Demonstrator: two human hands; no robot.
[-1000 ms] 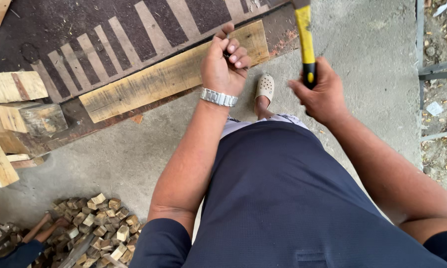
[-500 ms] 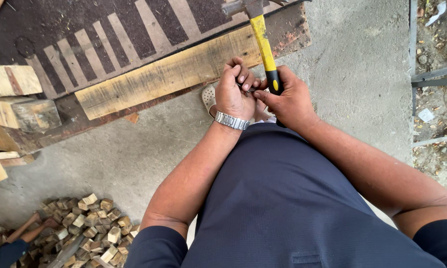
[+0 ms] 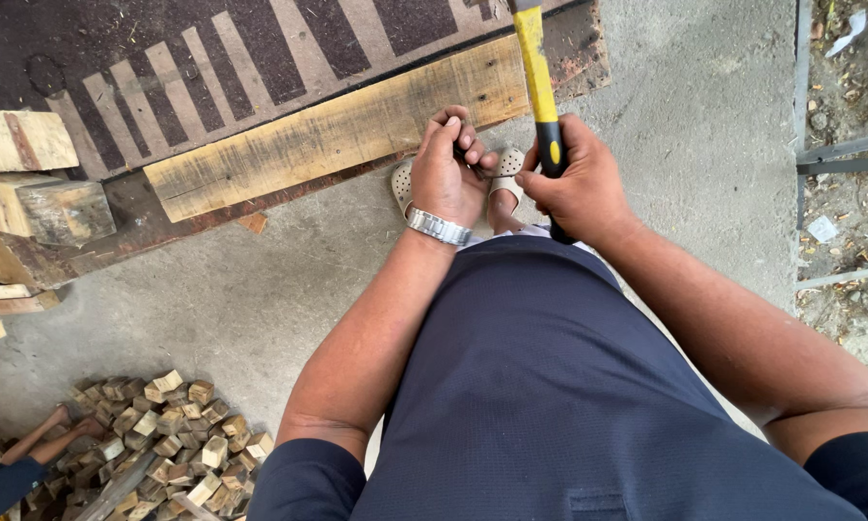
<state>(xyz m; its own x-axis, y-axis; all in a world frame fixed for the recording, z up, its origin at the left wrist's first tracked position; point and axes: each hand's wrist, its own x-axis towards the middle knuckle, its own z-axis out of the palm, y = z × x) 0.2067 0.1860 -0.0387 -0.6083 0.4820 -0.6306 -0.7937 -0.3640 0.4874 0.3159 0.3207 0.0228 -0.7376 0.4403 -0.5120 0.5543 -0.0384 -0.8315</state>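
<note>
While in right hand (image 3: pixel 579 183), yellow-handled hammer (image 3: pixel 535 68).

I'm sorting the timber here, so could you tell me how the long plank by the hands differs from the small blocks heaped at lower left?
The long plank is a single flat board lying across the dark pallet; the small blocks are many short chunks piled loosely on the concrete floor. The plank lies beside the left hand and the hammer; the blocks lie far from both hands. Both are pale bare wood.
</note>
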